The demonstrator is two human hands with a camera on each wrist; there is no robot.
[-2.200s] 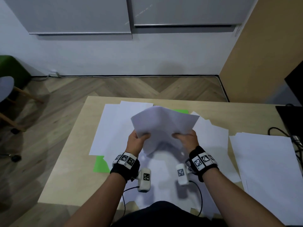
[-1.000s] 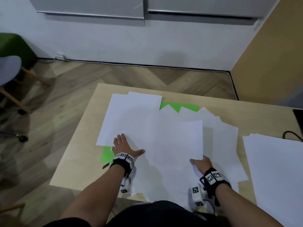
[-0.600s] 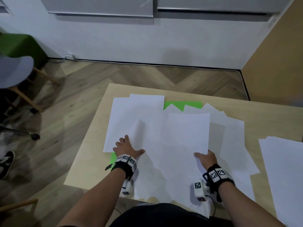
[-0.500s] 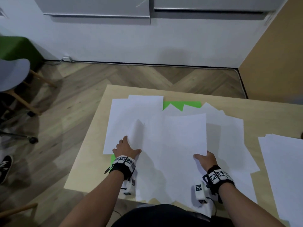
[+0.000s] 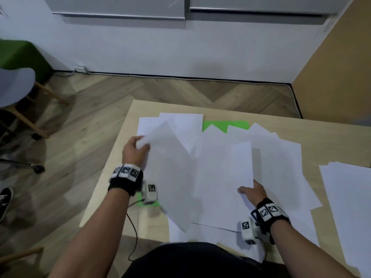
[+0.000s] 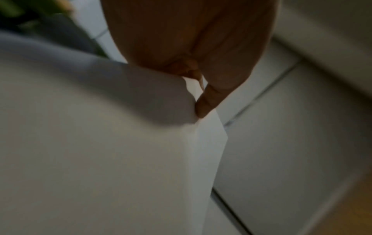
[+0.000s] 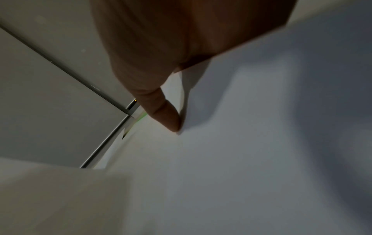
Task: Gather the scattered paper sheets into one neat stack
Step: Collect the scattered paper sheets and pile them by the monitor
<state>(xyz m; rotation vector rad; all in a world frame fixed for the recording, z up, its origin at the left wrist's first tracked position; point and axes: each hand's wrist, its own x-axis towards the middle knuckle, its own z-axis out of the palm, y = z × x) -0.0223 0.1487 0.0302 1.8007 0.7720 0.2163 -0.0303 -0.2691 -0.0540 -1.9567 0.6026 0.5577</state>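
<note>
The worktop [image 5: 120, 157] carries a spread of white sheets [image 5: 271, 157], with a separate pile [image 5: 351, 197] toward its right edge. The left hand [image 5: 133, 152] pinches the corner of a raised sheet [image 5: 170, 167] above the worktop's left part. The right hand [image 5: 253, 192] grips the near edge of another sheet [image 5: 241, 163] near the worktop's front.
</note>
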